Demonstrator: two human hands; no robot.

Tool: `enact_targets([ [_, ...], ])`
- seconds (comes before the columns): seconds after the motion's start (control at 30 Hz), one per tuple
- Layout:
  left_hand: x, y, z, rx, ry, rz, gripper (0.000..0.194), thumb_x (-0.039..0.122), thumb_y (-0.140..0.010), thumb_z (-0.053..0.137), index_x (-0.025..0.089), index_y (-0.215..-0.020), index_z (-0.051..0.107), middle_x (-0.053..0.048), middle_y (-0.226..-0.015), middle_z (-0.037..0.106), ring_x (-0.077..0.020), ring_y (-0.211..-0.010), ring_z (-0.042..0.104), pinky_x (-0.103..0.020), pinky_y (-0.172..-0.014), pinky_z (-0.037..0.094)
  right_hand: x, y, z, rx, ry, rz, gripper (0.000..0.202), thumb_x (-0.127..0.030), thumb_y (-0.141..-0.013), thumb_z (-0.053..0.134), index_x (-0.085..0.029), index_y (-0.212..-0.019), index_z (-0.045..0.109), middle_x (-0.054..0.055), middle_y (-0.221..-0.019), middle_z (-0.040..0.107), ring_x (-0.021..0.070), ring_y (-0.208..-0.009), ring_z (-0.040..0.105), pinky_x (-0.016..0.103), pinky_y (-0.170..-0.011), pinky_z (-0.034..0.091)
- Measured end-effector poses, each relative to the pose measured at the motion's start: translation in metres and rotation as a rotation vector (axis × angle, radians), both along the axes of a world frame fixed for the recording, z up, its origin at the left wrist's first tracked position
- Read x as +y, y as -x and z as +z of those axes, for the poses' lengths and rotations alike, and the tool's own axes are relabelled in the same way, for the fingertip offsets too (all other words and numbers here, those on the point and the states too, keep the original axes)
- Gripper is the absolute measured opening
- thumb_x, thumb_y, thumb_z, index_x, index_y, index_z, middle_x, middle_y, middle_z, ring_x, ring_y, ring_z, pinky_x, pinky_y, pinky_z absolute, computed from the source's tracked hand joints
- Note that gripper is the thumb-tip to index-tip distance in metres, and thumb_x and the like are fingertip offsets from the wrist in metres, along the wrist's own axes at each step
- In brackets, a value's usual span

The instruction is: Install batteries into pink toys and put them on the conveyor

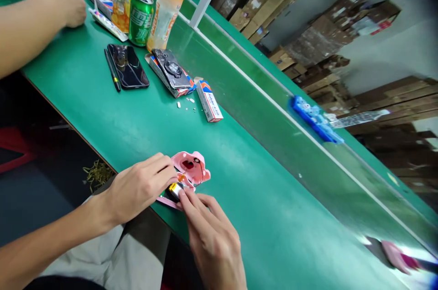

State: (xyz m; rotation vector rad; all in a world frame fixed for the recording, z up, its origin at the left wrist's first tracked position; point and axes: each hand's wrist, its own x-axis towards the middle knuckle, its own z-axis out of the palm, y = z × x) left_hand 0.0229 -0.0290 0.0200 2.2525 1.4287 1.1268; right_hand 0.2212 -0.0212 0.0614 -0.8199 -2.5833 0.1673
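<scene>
Stacked cardboard cartons (270, 7) fill the far right of the room, beyond a long green worktable (273, 198). At its near edge, the left hand (142, 187) reaches in palm down with bent fingers, and the right hand (214, 235) comes up from below, its fingers extended toward the left hand. One pink toy shell (191, 169) lies spread apart on the table, between and just beyond the fingertips. One silver-and-yellow component (175, 189) sits in it, right fingertips touching it; the left fingertips meet the shell's left side. Whether either hand's fingers close around anything is hidden. Farther off are one white Kafuter box (209, 102), two smartphones (132, 66), one pen (112, 70), one tube (107, 25), one green can (141, 18) and two drink bottles (167, 4). Two hands of a co-worker (65, 2) rest at far left; one blue tray (316, 118) lies at far right.
</scene>
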Motion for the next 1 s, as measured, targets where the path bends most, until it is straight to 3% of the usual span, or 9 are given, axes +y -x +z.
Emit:
enact_targets([
  [0.17, -0.001, 0.003, 0.004, 0.015, 0.041, -0.003, 0.031, 0.016, -0.107, 0.035, 0.016, -0.091, 0.061, -0.004, -0.089, 0.064, -0.018, -0.087, 0.061, -0.032, -0.077, 0.054, 0.0, 0.003, 0.003, -0.204, -0.146, 0.037, 0.038, 0.005, -0.093, 0.039, -0.003, -0.12, 0.065, 0.015, -0.112, 0.075, 0.0223, -0.096, 0.068, 0.033, -0.082, 0.065],
  [0.37, -0.007, 0.016, 0.003, 0.177, -0.012, -0.206, 0.028, 0.035, -0.104, 0.049, 0.013, -0.12, 0.057, -0.012, -0.118, 0.065, -0.0266, -0.11, 0.061, -0.039, -0.089, 0.056, -0.007, 0.002, 0.008, -0.397, -0.201, -0.003, 0.043, 0.0, -0.09, 0.046, -0.001, -0.129, 0.063, 0.016, -0.134, 0.065, 0.0297, -0.114, 0.061, 0.039, -0.083, 0.063],
  [0.47, -0.008, 0.02, 0.0, 0.177, -0.01, -0.214, 0.026, 0.029, -0.104, 0.049, 0.014, -0.123, 0.055, -0.013, -0.122, 0.064, -0.0271, -0.116, 0.059, -0.04, -0.095, 0.054, -0.01, 0.006, -0.005, -0.229, -0.197, -0.051, 0.041, -0.003, -0.093, 0.051, -0.01, -0.132, 0.063, 0.009, -0.134, 0.066, 0.0264, -0.116, 0.059, 0.038, -0.084, 0.06],
  [0.6, -0.007, 0.021, 0.0, 0.155, 0.032, -0.253, 0.025, 0.03, -0.102, 0.053, 0.016, -0.122, 0.056, -0.011, -0.122, 0.064, -0.0272, -0.115, 0.059, -0.04, -0.096, 0.053, -0.021, 0.001, -0.022, 0.022, -0.234, -0.151, 0.034, -0.006, -0.09, 0.065, -0.02, -0.12, 0.069, 0.002, -0.111, 0.077, 0.0221, -0.089, 0.065, 0.037, -0.069, 0.055],
  [0.67, -0.007, 0.021, 0.001, 0.144, 0.074, -0.258, 0.022, 0.029, -0.1, 0.057, 0.018, -0.12, 0.056, -0.01, -0.123, 0.063, -0.0266, -0.115, 0.058, -0.039, -0.095, 0.054, -0.023, -0.006, -0.014, 0.172, -0.243, -0.178, 0.028, -0.005, -0.088, 0.067, -0.023, -0.109, 0.07, 0.0, -0.094, 0.079, 0.0185, -0.072, 0.065, 0.035, -0.064, 0.053],
  [0.77, -0.008, 0.018, 0.001, 0.182, 0.082, -0.239, 0.018, 0.026, -0.096, 0.063, 0.02, -0.113, 0.058, -0.01, -0.124, 0.062, -0.0278, -0.115, 0.058, -0.04, -0.094, 0.054, 0.001, -0.005, 0.021, 0.365, -0.212, -0.303, 0.021, -0.011, -0.094, 0.058, -0.024, -0.081, 0.067, -0.002, -0.067, 0.071, 0.014, -0.056, 0.06, 0.031, -0.057, 0.047],
  [0.83, -0.009, 0.017, 0.001, 0.232, 0.041, -0.211, 0.018, 0.025, -0.094, 0.066, 0.02, -0.11, 0.059, -0.011, -0.125, 0.061, -0.0302, -0.115, 0.058, -0.044, -0.093, 0.054, 0.038, 0.01, 0.049, 0.188, -0.103, -0.467, 0.039, -0.03, -0.099, 0.053, -0.022, -0.062, 0.06, 0.003, -0.06, 0.065, 0.0158, -0.056, 0.06, 0.032, -0.055, 0.042],
  [0.9, -0.009, 0.015, 0.0, 0.257, 0.004, -0.186, 0.02, 0.025, -0.094, 0.066, 0.02, -0.113, 0.059, -0.012, -0.125, 0.06, -0.0312, -0.116, 0.058, -0.046, -0.093, 0.054, 0.083, 0.036, 0.07, -0.304, 0.236, -0.54, 0.053, -0.051, -0.095, 0.058, -0.022, -0.051, 0.056, 0.005, -0.051, 0.059, 0.0167, -0.051, 0.056, 0.033, -0.055, 0.04],
  [1.0, -0.009, 0.013, 0.0, 0.276, -0.024, -0.158, 0.022, 0.024, -0.094, 0.065, 0.02, -0.115, 0.06, -0.013, -0.124, 0.061, -0.0306, -0.112, 0.058, -0.046, -0.09, 0.054, 0.136, 0.077, 0.081, -0.856, 0.769, -0.396, 0.049, -0.057, -0.083, 0.072, -0.019, -0.053, 0.062, 0.006, -0.057, 0.063, 0.018, -0.056, 0.058, 0.034, -0.061, 0.044],
])
